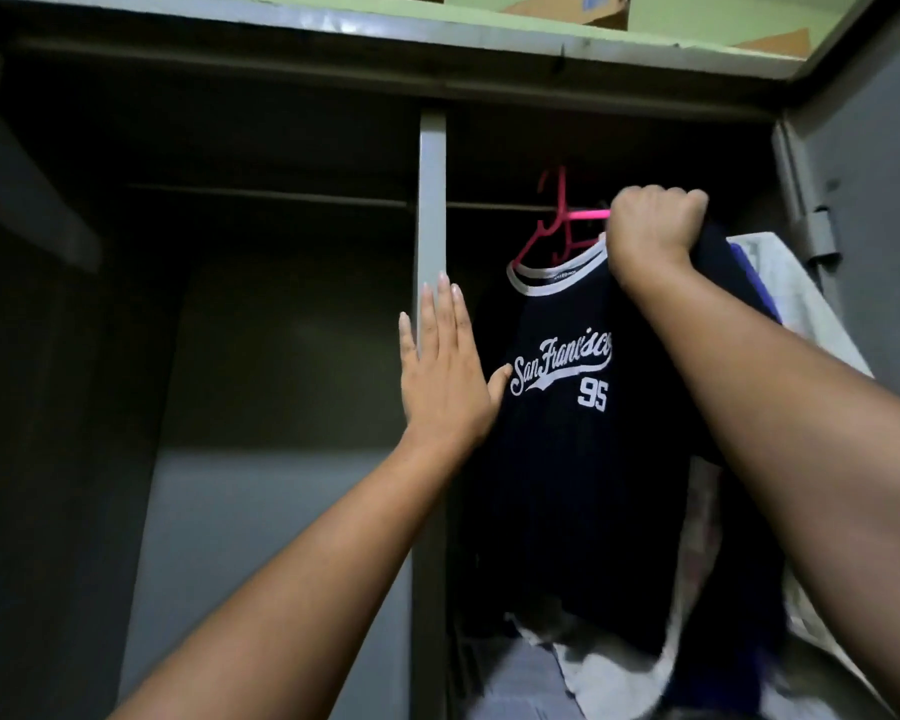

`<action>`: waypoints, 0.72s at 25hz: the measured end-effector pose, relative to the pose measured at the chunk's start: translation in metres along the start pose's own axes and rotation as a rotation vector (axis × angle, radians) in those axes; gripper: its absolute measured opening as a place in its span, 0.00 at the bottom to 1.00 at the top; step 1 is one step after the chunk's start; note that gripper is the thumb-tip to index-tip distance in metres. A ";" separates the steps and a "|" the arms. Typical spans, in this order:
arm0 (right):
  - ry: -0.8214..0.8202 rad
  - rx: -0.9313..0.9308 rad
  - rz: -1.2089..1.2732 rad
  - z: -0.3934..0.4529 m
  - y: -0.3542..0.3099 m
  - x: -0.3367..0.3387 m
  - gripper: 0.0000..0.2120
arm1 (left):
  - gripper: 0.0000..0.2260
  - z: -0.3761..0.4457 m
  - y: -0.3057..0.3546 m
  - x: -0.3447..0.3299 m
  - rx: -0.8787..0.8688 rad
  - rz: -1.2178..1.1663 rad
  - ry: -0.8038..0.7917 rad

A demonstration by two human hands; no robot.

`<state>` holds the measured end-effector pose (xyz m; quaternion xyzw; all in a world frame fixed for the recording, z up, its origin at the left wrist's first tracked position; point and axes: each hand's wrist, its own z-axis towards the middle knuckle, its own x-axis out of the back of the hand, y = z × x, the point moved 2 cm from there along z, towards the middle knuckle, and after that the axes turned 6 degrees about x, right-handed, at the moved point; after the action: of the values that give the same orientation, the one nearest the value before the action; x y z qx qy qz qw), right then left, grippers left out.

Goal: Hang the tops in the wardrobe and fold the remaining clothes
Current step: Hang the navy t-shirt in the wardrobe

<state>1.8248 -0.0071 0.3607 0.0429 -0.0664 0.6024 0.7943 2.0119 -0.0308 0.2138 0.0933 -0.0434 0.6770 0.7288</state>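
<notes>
Gripping: right hand (pixel 654 228) fisted on navy top's (pixel 583 459) shoulder, over pink hanger (pixel 559 220).
Top: hangs straight down below fist, wardrobe's right compartment.
Hook: left of fist, at rail (pixel 494 206).
Left hand (pixel 445 371): flat, empty, beside divider post (pixel 431 200).

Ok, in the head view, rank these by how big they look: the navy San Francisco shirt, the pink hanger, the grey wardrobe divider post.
1. navy San Francisco shirt
2. grey wardrobe divider post, long but narrow, partly behind the left hand
3. pink hanger, partly hidden by shirt and right hand
</notes>
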 end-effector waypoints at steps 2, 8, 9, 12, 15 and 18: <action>0.009 0.011 -0.024 0.019 -0.013 -0.018 0.14 | 0.41 0.003 0.001 -0.011 -0.013 0.073 0.104; -0.035 0.052 -0.111 0.030 -0.036 -0.056 0.12 | 0.41 0.004 -0.002 -0.018 -0.046 0.113 0.149; -0.043 0.053 -0.118 0.028 -0.039 -0.058 0.12 | 0.41 0.004 -0.002 -0.018 -0.047 0.118 0.150; -0.049 0.044 -0.132 0.023 -0.042 -0.058 0.11 | 0.41 0.004 -0.003 -0.018 -0.052 0.107 0.142; -0.051 0.028 -0.086 0.019 -0.037 -0.045 0.11 | 0.40 0.004 -0.003 -0.017 -0.057 0.068 0.129; -0.067 -0.038 0.082 0.011 -0.028 -0.028 0.12 | 0.40 0.002 -0.005 -0.013 -0.057 -0.007 0.072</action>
<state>1.8440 -0.0428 0.3676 0.0452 -0.1061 0.6314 0.7669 2.0156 -0.0440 0.2131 0.0483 -0.0363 0.6759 0.7345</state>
